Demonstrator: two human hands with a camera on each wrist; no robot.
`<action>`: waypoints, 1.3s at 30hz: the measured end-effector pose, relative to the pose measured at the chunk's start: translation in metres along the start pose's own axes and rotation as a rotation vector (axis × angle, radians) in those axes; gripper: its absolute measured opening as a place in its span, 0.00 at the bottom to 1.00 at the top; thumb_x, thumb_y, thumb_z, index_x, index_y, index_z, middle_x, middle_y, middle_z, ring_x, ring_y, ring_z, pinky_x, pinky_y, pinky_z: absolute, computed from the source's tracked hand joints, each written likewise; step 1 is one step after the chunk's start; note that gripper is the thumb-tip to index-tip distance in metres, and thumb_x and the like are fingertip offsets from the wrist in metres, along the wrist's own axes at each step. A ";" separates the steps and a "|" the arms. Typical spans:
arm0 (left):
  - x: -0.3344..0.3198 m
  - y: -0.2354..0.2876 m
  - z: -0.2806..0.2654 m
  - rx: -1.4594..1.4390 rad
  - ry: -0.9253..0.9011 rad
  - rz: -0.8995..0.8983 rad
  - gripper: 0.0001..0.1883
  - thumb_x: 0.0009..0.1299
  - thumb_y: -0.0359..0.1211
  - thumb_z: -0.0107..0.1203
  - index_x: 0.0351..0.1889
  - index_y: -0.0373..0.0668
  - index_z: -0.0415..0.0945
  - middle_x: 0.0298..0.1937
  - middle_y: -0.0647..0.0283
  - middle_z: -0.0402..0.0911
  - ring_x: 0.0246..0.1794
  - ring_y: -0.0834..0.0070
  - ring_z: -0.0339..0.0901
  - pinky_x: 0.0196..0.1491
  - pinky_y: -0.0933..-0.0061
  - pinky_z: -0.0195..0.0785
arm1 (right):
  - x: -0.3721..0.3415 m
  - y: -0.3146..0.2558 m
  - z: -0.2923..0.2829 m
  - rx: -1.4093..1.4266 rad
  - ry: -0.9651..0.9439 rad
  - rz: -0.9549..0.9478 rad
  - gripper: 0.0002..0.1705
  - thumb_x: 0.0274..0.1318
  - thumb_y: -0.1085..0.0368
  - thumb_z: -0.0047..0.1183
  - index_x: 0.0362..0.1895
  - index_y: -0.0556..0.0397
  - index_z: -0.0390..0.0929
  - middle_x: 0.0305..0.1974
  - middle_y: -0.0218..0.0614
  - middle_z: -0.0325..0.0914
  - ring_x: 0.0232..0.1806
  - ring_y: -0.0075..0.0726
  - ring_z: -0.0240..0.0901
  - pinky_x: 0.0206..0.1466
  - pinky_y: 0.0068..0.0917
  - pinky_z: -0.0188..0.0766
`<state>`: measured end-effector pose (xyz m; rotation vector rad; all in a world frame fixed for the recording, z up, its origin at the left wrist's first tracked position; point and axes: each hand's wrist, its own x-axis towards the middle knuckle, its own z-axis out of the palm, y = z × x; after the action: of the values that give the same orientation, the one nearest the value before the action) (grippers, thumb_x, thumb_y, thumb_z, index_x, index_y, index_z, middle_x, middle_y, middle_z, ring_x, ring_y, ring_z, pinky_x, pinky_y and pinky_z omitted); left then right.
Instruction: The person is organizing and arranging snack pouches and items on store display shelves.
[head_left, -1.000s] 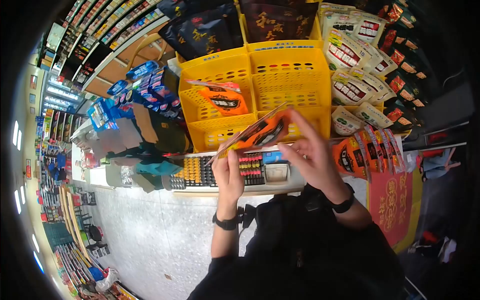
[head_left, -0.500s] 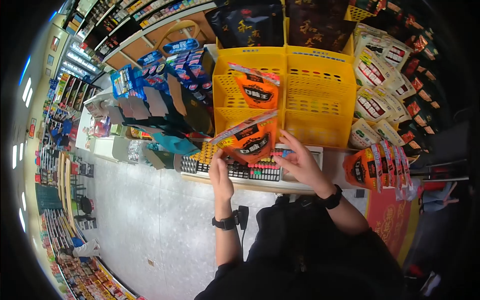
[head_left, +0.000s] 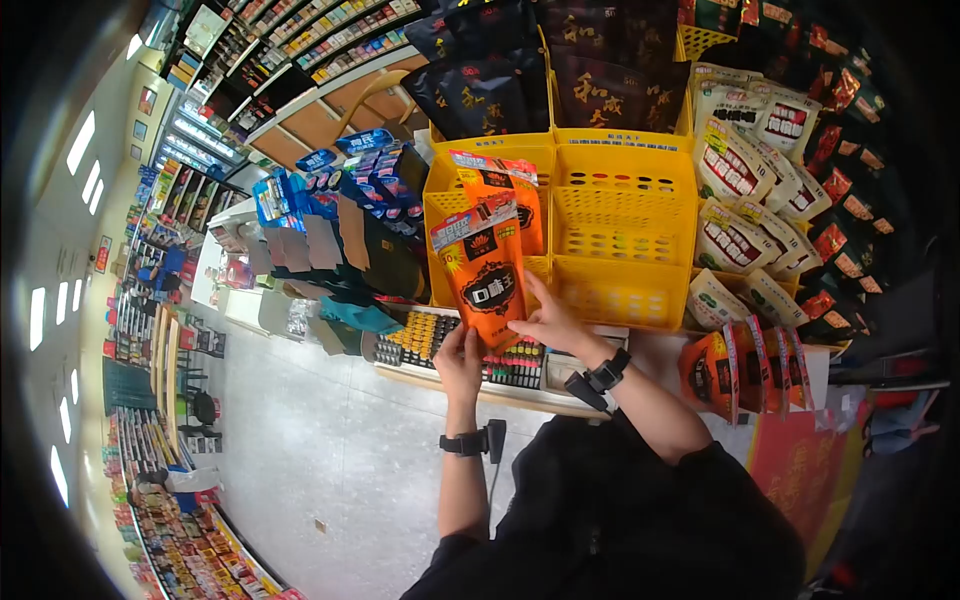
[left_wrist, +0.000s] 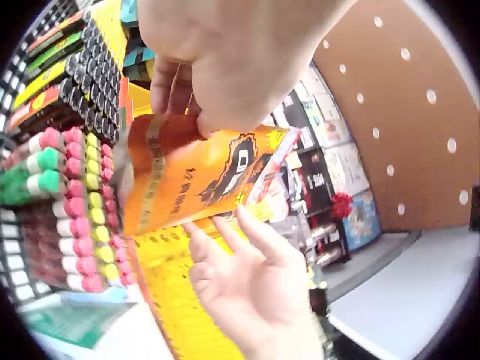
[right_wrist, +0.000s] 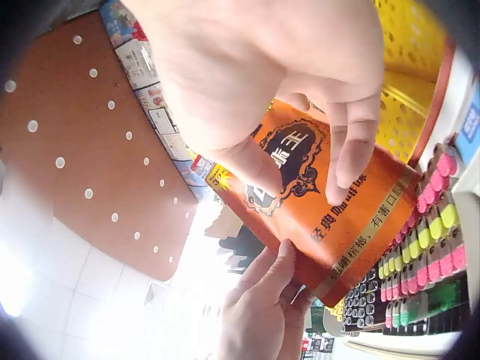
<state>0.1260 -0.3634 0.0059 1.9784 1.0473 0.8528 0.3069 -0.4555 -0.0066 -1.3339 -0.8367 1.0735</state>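
An orange pouch [head_left: 490,290] with a black emblem and a silvery top strip stands nearly upright over the counter. My left hand [head_left: 459,365] pinches its lower left corner, thumb in front and fingers behind, as the right wrist view shows. On the pouch's right side is my right hand [head_left: 553,322], its fingers loosely extended and its fingertips against the pouch. From the left wrist, the right hand [left_wrist: 251,289] shows its palm, fingers reaching to the pouch edge. Behind the held pouch, a second orange pouch [head_left: 527,210] stands in a compartment of the yellow basket rack [head_left: 622,222].
Several orange pouches [head_left: 708,375] stand at the counter's right end. White pouches [head_left: 735,160] fill the rack's right side, dark pouches [head_left: 478,92] its back. Small capped items [head_left: 425,338] line the counter's front edge. Blue packs [head_left: 375,180] and opened cartons [head_left: 340,240] are at left.
The held pouch has swung from edge-on and slanting to upright, its front now facing me. My right hand has come closer to its right side. The head view has shifted.
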 end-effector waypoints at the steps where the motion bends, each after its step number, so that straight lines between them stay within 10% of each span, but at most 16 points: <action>1: -0.003 0.002 -0.001 -0.033 0.017 -0.072 0.13 0.74 0.30 0.56 0.48 0.28 0.79 0.28 0.61 0.82 0.27 0.80 0.79 0.32 0.76 0.72 | -0.001 0.007 0.002 0.026 0.080 -0.075 0.59 0.54 0.63 0.66 0.79 0.50 0.35 0.63 0.59 0.68 0.28 0.26 0.79 0.31 0.23 0.75; 4: -0.011 0.006 -0.006 -0.162 -0.007 -0.128 0.13 0.73 0.29 0.56 0.49 0.28 0.80 0.28 0.62 0.82 0.28 0.82 0.78 0.33 0.77 0.72 | -0.013 0.000 0.001 0.205 0.059 -0.045 0.57 0.56 0.67 0.65 0.78 0.52 0.35 0.74 0.61 0.49 0.32 0.25 0.80 0.34 0.21 0.76; 11: 0.017 0.071 -0.030 -0.264 -0.098 0.040 0.10 0.68 0.22 0.59 0.46 0.32 0.83 0.33 0.56 0.85 0.32 0.76 0.82 0.39 0.75 0.74 | -0.072 -0.054 -0.017 0.337 0.281 -0.147 0.48 0.58 0.73 0.60 0.77 0.57 0.45 0.69 0.51 0.63 0.51 0.24 0.74 0.45 0.21 0.77; 19: 0.107 0.136 0.049 -0.248 -0.143 0.557 0.12 0.70 0.23 0.55 0.50 0.33 0.81 0.39 0.49 0.85 0.37 0.55 0.84 0.44 0.67 0.75 | -0.065 -0.100 -0.051 -0.179 1.043 -0.316 0.17 0.65 0.71 0.55 0.56 0.66 0.75 0.44 0.40 0.82 0.42 0.29 0.80 0.47 0.24 0.77; 27: 0.171 0.196 0.119 -0.498 -0.593 0.305 0.36 0.81 0.53 0.30 0.65 0.24 0.66 0.67 0.36 0.67 0.70 0.44 0.62 0.71 0.58 0.53 | -0.021 -0.119 -0.133 -0.063 1.160 -0.535 0.18 0.65 0.71 0.56 0.55 0.70 0.74 0.45 0.46 0.82 0.45 0.30 0.81 0.51 0.23 0.77; 28: 0.173 0.212 0.113 -0.561 -0.773 0.130 0.40 0.80 0.60 0.24 0.72 0.34 0.59 0.75 0.49 0.61 0.78 0.61 0.53 0.75 0.67 0.43 | -0.015 -0.117 -0.145 -0.062 1.172 -0.535 0.18 0.65 0.71 0.56 0.55 0.70 0.74 0.45 0.46 0.82 0.45 0.30 0.81 0.51 0.23 0.77; 39: 0.187 0.195 0.206 -0.502 -0.843 -0.058 0.47 0.76 0.66 0.20 0.68 0.31 0.66 0.68 0.46 0.70 0.72 0.57 0.63 0.71 0.64 0.51 | -0.006 -0.092 -0.198 -0.089 1.114 -0.393 0.28 0.62 0.71 0.59 0.64 0.68 0.67 0.55 0.49 0.76 0.55 0.35 0.77 0.58 0.25 0.74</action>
<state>0.4505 -0.3392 0.1016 1.6001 0.3429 0.1548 0.5018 -0.5202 0.0667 -1.4806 -0.2598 -0.0900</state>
